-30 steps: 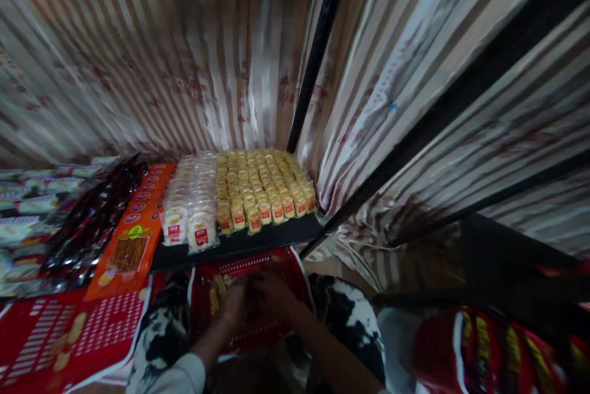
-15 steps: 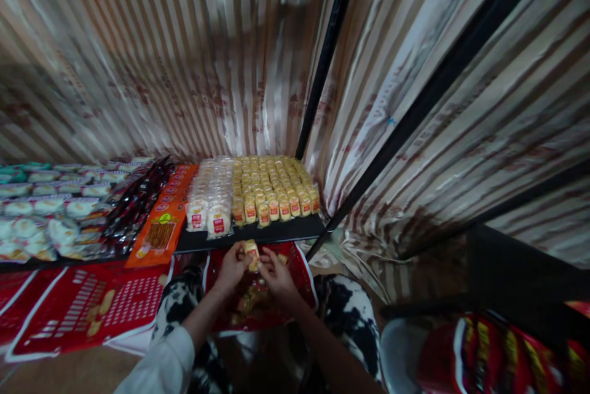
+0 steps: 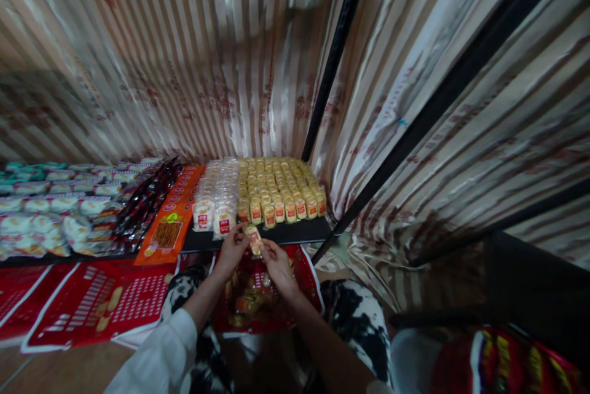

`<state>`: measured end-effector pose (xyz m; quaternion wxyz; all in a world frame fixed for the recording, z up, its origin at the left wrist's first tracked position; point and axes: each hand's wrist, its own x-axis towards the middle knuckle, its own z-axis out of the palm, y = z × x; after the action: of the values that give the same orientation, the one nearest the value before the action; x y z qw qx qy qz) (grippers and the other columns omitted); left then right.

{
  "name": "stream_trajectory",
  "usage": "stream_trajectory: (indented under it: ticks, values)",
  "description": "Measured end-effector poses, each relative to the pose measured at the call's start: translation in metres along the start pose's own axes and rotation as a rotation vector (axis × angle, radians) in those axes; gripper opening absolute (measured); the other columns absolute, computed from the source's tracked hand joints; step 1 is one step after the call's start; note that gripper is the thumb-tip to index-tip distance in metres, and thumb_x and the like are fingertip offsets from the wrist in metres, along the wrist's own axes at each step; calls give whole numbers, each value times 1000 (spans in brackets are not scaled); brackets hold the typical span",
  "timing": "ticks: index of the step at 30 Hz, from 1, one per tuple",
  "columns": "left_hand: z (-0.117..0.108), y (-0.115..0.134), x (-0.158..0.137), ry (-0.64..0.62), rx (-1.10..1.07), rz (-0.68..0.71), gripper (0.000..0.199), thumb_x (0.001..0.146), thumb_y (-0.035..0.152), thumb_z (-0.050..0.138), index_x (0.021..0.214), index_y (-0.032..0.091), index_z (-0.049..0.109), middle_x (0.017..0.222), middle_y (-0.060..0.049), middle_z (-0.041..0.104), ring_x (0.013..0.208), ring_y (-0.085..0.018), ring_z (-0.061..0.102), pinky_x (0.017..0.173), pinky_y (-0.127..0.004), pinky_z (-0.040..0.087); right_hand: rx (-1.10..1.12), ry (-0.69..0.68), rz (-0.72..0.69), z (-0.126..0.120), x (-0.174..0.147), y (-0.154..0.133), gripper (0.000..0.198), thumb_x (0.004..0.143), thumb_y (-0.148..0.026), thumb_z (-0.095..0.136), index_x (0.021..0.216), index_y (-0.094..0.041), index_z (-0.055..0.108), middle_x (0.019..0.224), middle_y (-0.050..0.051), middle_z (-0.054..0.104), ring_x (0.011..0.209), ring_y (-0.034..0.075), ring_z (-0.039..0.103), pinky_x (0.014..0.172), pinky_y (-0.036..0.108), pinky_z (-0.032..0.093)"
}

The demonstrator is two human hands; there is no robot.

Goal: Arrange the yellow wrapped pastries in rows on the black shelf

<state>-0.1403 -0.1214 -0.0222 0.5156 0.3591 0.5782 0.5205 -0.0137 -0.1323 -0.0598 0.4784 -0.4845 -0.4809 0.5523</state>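
Between my two hands is a small yellow snack packet (image 3: 253, 240) with a red-and-orange label, held just in front of the shelf edge. My left hand (image 3: 234, 251) pinches its left side, and my right hand (image 3: 278, 263) grips its right side. Below them a red bag (image 3: 306, 277) with white edging lies open in my lap, with more yellow packets (image 3: 249, 300) loose inside. On the black shelf (image 3: 295, 232), rows of matching yellow packets (image 3: 279, 188) stand upright behind my hands. White-wrapped packets (image 3: 224, 219) with red labels are lined up to their left.
Farther left on the shelf lie an orange snack bag (image 3: 165, 222), dark shiny packets (image 3: 147, 197) and rows of white packets (image 3: 41, 203). Red bags (image 3: 92, 302) hang below. A black metal post (image 3: 369, 179) slants at the right, before striped sheeting (image 3: 230, 74).
Both hands have lifted the yellow packet slightly toward the shelf, and it is now more tilted. The view has shifted a little, moving the shelf rightward in the picture.
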Motion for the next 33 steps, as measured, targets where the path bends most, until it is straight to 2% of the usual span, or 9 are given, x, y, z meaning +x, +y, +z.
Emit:
stream_trajectory:
  ticks: [5,11,14,16,18,22,26,29,33]
  values:
    - [-2,9,-6,-72,-12,-75,38,64,21,68,98,15,53,64,5,58,51,-6,55,46,-15,41,53,148,-9,-8,10,-17,41,66,-42,64,98,-16,59,90,7,68,80,18,63,77,32,50]
    - [6,1,-23,-74,-461,-242,23,63,5,65,81,14,55,83,-3,67,77,-11,65,77,-23,52,168,178,-63,-12,10,-31,48,61,-36,73,104,-18,59,100,7,66,84,15,62,79,30,50]
    - [11,-5,-26,-88,-530,-250,19,65,4,61,80,14,55,87,-4,67,81,-11,64,82,-25,51,222,134,-22,-8,6,-26,43,63,-35,71,100,-18,60,97,5,67,86,16,62,81,30,49]
    - [11,-6,-25,-100,-369,-241,16,68,8,60,82,14,55,85,-4,66,78,-12,64,78,-26,52,200,116,-17,-7,7,-25,39,65,-35,68,100,-18,60,92,4,67,83,16,62,79,30,49]
    - [7,-6,-23,-56,-34,-136,19,69,12,60,87,14,56,84,-3,64,68,-11,61,72,-28,52,92,115,-41,-9,12,-26,36,67,-33,65,101,-18,61,89,3,66,78,16,62,75,30,50]
    - [-5,-4,-17,90,550,326,32,72,16,54,104,16,56,98,-6,58,66,-10,56,76,-33,50,-303,86,-207,-13,25,-39,35,72,-24,57,107,-20,62,98,6,61,77,16,60,70,29,52]
    - [-6,-10,-9,26,690,532,28,78,15,44,103,17,57,100,-7,56,80,-14,59,82,-35,50,-635,54,-416,-9,39,-46,41,79,-17,48,118,-21,56,111,9,58,98,20,57,86,35,49]
    - [0,-16,-3,-8,737,559,30,80,15,41,106,17,56,105,-9,55,96,-18,57,89,-36,48,-757,68,-488,-2,48,-42,45,80,-15,47,125,-18,48,116,11,57,108,22,53,94,39,44]
    - [5,-21,5,-79,792,532,38,78,14,41,114,14,53,116,-12,51,107,-19,53,94,-35,46,-851,89,-510,3,55,-35,38,83,-16,44,120,-15,48,109,12,60,102,22,56,90,38,47]
